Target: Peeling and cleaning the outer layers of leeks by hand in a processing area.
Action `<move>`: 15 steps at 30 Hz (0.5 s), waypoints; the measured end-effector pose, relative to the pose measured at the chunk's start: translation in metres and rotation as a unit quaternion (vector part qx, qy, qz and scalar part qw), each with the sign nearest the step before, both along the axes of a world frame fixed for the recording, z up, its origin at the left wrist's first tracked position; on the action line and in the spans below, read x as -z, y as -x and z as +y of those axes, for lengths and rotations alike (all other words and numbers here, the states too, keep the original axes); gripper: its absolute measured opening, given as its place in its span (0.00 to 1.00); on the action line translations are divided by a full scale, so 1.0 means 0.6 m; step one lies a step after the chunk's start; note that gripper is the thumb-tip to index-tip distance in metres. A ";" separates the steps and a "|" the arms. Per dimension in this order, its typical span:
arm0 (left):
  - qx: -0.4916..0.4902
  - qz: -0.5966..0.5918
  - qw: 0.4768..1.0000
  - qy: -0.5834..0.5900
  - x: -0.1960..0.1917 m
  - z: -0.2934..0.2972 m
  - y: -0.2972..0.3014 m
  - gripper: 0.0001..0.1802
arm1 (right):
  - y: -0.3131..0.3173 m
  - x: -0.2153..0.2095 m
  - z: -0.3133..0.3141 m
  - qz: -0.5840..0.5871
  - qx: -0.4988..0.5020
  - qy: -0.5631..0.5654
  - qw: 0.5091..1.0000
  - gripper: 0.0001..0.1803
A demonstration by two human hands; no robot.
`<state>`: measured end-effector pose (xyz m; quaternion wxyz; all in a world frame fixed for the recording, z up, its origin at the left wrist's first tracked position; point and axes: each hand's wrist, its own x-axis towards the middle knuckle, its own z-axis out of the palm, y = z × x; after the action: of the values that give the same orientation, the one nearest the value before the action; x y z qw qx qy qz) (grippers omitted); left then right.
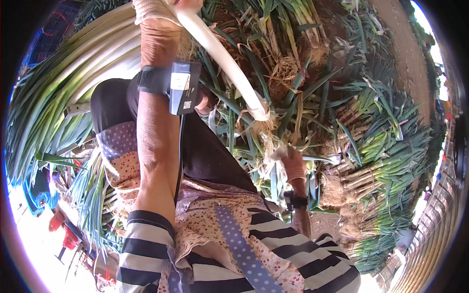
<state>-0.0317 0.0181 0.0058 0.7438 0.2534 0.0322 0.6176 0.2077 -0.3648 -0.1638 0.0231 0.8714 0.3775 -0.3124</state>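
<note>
My left hand point(165, 9), in a pale striped glove, is at the top edge of the view, partly cut off. It is closed on a long white green onion point(222, 56), which slants down to the right and ends in a root tuft point(264, 124). Just below the root end is my right hand point(293, 165), also gloved. Its fingers look pressed together beside pale, loose skins, and what they hold is unclear. A dark box-shaped device point(184, 88) is strapped to my left wrist, and a black band point(296, 200) circles the right.
Cleaned green onions point(93, 44) with white stalks lie piled at the left. Rooted bundles point(366, 171) are stacked along the right, and more bundles point(283, 39) lie ahead. Leaves and peelings cover the ground between. A slatted edge point(430, 244) curves along the far right.
</note>
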 end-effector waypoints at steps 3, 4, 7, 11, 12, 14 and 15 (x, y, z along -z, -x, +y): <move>-0.002 0.006 1.000 0.003 0.006 0.000 -0.009 0.33 | 0.021 -0.066 0.084 0.146 0.061 -0.370 0.915 0.26; -0.004 0.006 1.000 0.006 0.009 0.002 -0.012 0.33 | 0.035 -0.089 0.115 0.103 -0.015 -0.423 0.900 0.26; -0.012 0.015 1.000 0.008 0.011 0.006 -0.009 0.33 | 0.079 -0.136 0.213 -0.011 -0.196 -0.526 0.828 0.22; -0.115 0.117 0.984 0.072 -0.001 -0.013 -0.020 0.32 | 0.094 -0.135 0.235 -0.039 -0.278 -0.402 0.872 0.11; -0.117 0.117 0.983 0.073 -0.003 -0.015 -0.020 0.32 | 0.092 -0.132 0.230 -0.044 -0.298 -0.334 0.893 0.10; -0.172 0.159 0.969 0.077 -0.007 -0.021 -0.014 0.31 | 0.098 -0.134 0.200 -0.027 -0.328 -0.280 0.902 0.11; -0.171 0.156 0.970 0.079 -0.009 -0.021 -0.014 0.31 | 0.098 -0.109 0.172 0.016 -0.256 -0.233 0.938 0.11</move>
<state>-0.0235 0.0055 0.0112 0.6305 0.2780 0.2395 0.6840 0.1488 -0.2615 -0.0985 -0.1074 0.7208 0.6507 -0.2133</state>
